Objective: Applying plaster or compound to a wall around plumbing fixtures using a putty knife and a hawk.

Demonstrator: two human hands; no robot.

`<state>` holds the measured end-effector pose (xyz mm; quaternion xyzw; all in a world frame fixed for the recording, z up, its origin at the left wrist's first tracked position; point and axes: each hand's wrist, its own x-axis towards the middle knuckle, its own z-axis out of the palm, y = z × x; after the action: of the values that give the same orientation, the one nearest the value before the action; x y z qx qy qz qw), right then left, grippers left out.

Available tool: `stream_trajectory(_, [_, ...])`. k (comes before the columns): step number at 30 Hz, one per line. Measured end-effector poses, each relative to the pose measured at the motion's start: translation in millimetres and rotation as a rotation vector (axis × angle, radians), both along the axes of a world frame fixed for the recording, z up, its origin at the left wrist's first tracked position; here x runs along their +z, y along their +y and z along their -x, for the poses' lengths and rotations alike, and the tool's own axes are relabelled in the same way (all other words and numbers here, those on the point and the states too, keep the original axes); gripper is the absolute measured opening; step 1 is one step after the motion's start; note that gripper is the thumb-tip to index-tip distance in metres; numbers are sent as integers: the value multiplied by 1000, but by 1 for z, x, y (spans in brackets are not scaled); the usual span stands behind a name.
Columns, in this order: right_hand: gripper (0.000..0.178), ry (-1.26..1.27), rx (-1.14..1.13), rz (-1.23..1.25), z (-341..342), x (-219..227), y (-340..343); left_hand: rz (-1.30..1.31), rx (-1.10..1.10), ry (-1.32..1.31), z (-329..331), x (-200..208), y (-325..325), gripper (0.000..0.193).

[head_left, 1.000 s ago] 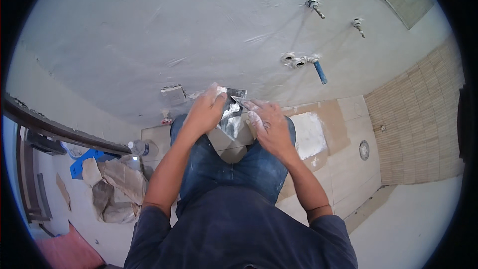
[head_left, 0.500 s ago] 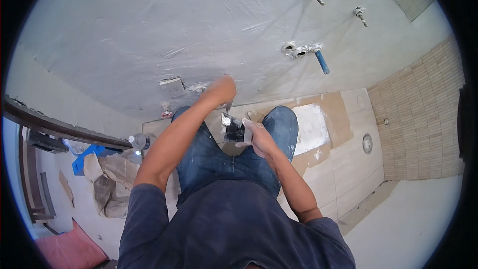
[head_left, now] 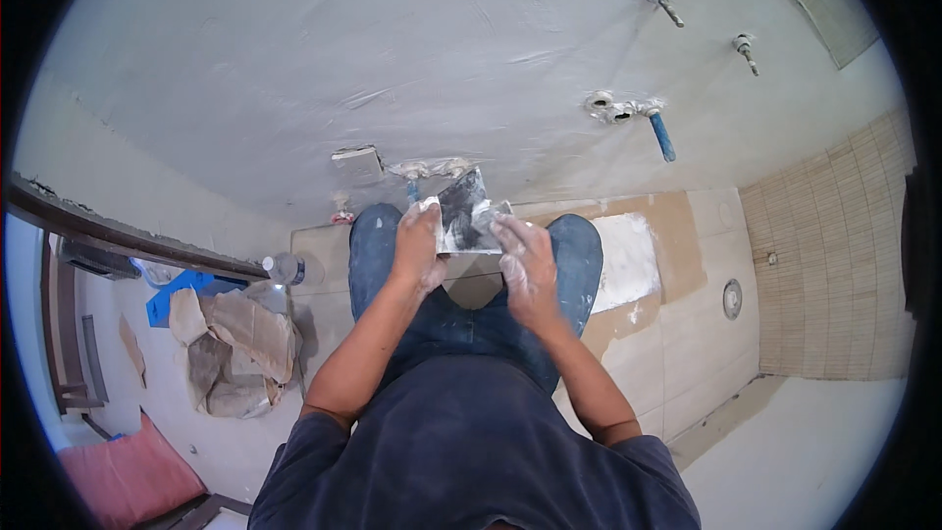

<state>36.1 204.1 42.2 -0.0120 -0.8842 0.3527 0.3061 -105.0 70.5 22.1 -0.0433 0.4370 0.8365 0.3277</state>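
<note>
In front of my knees I hold two flat putty scrapers close together, their faces overlapping. My left hand (head_left: 419, 240) is closed on the edge of the larger dark scraper (head_left: 459, 204), whose face is streaked with white putty. My right hand (head_left: 527, 260) pinches a smaller greyish scraper (head_left: 492, 215) that lies against the dark one. White paste coats the fingers of both hands. Just beyond them stands a smooth skim-coated wall (head_left: 294, 49). A short blue pipe stub (head_left: 413, 189) comes out of it, partly hidden by my left hand.
Higher on the wall are metal fittings (head_left: 667, 2) and another blue pipe stub (head_left: 662, 135). A square box cover (head_left: 357, 163) sits low on the left. Cardboard (head_left: 677, 236) lies on the right floor beside a round drain (head_left: 732, 299). A plastic bottle (head_left: 285, 268) and crumpled paper bag (head_left: 253, 334) are left.
My left hand has come down from the wall to the right hand. The two scrapers now meet between my knees. The view has shifted slightly.
</note>
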Motion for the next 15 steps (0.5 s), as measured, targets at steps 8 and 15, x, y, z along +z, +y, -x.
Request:
stream_trajectory(8, [35,-182,110,-254,-20,59,67,179,-169,151,40,-5,-19,39])
stream_trajectory(15, [37,-220,229,-620,-8,99,54,312,-330,344,39,4,-14,58])
